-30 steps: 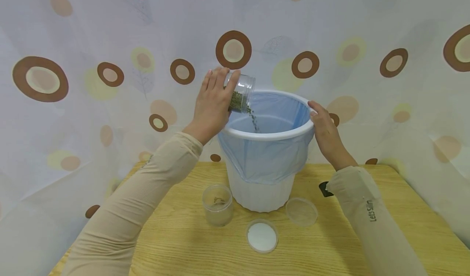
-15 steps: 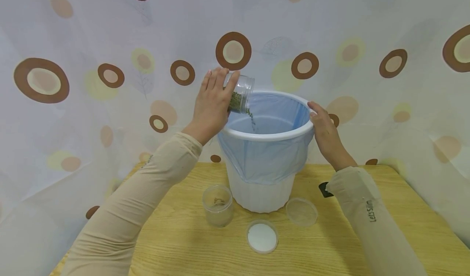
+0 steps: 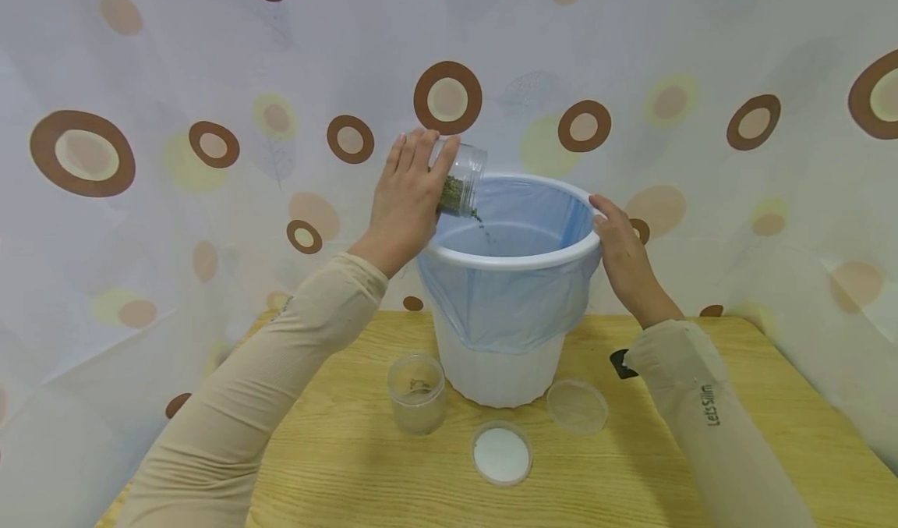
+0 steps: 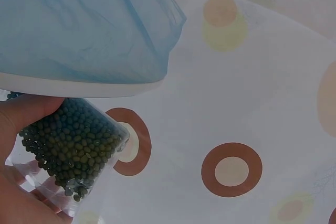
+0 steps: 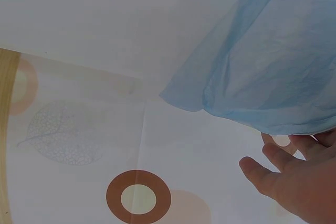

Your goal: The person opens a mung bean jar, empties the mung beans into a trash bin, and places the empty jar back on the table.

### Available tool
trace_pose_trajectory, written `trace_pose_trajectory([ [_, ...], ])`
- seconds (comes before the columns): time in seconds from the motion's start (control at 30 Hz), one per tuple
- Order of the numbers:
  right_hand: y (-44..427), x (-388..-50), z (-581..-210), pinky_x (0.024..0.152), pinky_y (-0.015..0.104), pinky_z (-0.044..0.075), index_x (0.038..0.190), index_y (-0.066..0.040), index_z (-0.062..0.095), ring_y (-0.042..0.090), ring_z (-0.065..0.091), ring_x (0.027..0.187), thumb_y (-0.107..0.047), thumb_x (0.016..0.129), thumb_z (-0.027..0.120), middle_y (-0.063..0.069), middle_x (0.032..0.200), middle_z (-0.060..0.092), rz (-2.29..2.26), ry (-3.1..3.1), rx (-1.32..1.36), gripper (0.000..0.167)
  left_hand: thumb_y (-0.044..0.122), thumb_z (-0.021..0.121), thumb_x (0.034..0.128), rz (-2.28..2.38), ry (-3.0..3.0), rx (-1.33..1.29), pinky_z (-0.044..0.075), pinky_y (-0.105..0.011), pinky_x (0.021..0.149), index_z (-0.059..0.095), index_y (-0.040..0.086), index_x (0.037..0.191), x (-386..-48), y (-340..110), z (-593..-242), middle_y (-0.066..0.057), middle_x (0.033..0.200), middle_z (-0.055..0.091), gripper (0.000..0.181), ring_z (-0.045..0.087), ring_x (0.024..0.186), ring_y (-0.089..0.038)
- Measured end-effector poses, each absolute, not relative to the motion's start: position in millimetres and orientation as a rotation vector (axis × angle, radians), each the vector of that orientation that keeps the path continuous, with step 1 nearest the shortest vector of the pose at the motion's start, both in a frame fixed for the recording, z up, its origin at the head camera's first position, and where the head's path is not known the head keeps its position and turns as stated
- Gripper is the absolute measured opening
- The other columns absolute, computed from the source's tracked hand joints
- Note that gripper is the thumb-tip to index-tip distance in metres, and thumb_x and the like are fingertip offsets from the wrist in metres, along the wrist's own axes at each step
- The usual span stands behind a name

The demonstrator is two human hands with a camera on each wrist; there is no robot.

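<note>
My left hand (image 3: 409, 196) grips a clear plastic jar (image 3: 471, 168), tilted on its side above the left rim of a white bin (image 3: 501, 372). Small green mung beans (image 4: 79, 142) lie along the jar's lower side, and a thin stream falls from its mouth into the bin. A light blue bag (image 3: 505, 306) lines the bin and folds down over its outside. My right hand (image 3: 627, 263) rests against the bin's right rim, its fingers extended and spread in the right wrist view. Where the beans land inside the bin is hidden.
An uncovered clear jar (image 3: 417, 411) stands on the wooden table (image 3: 351, 473), left of the bin's base. A white-centred round lid (image 3: 501, 455) and a clear lid (image 3: 578, 407) lie in front of the bin. A patterned sheet (image 3: 210, 44) hangs behind.
The stream of beans has grown thinner, with fewer falling from the jar's mouth. Both hands and the bin stay in nearly the same places.
</note>
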State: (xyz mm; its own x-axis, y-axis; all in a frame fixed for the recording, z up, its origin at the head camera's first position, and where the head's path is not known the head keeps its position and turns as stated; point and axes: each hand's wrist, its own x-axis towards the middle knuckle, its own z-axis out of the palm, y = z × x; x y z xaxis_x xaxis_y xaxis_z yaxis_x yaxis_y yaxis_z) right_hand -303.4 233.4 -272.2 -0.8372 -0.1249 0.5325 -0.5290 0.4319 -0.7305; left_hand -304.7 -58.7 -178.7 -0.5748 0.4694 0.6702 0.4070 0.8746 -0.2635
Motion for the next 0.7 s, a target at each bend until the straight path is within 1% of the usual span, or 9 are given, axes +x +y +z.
trace_pose_trajectory([
  [0.37, 233.4, -303.9, -273.0, 0.111, 0.062, 0.011, 0.153, -0.007, 0.019, 0.038, 0.016, 0.142, -0.036, 0.104, 0.023, 0.017, 0.157, 0.017, 1.411, -2.261, 0.58, 0.057, -0.01, 0.053, 0.0821, 0.109, -2.251, -0.63, 0.004, -0.038, 0.118, 0.033, 0.009, 0.146, -305.9, -57.2, -179.4, -0.017, 0.145, 0.032, 0.07, 0.021, 0.142, -0.033],
  [0.7, 233.3, -302.7, -272.6, 0.111, 0.063, 0.01, 0.153, -0.009, 0.019, 0.037, 0.015, 0.143, -0.039, 0.104, 0.023, 0.015, 0.157, 0.016, 1.4, -2.28, 0.56, 0.058, -0.009, 0.054, 0.0825, 0.13, -2.237, -0.631, 0.005, -0.038, 0.118, 0.034, 0.009, 0.146, -306.2, -57.8, -178.6, -0.018, 0.145, 0.033, 0.069, 0.021, 0.142, -0.033],
])
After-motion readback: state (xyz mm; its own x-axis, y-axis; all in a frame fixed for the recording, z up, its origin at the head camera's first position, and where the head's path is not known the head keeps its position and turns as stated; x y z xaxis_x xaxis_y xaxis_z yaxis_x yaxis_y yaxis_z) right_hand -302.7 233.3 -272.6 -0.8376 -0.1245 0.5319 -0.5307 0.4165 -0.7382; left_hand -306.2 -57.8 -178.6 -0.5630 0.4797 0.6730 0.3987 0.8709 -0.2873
